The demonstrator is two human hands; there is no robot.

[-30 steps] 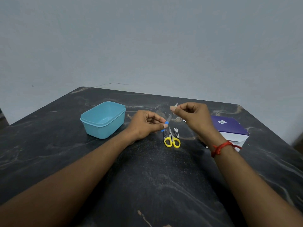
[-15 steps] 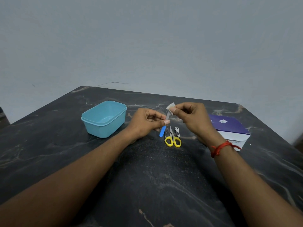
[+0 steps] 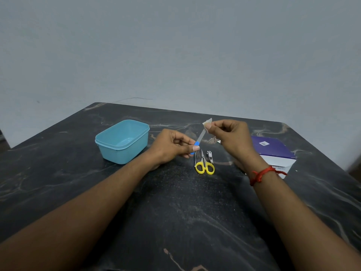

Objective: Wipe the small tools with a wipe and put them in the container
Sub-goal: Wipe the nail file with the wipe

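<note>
My left hand pinches the blue handle of a nail file, whose metal blade slants up to the right. At the blade's tip my right hand pinches a small white wipe around the metal. On the table just below lie yellow-handled scissors, tweezers on their left and a nail clipper on their right. An open light blue container stands left of my left hand, and I see nothing inside it.
A purple and white box lies on the dark marble table to the right of my right wrist. A grey wall rises behind the table's far edge.
My right hand with the wipe slid along the file's blade toward its tip. My left hand kept hold of the blue handle and tilted the file slightly.
</note>
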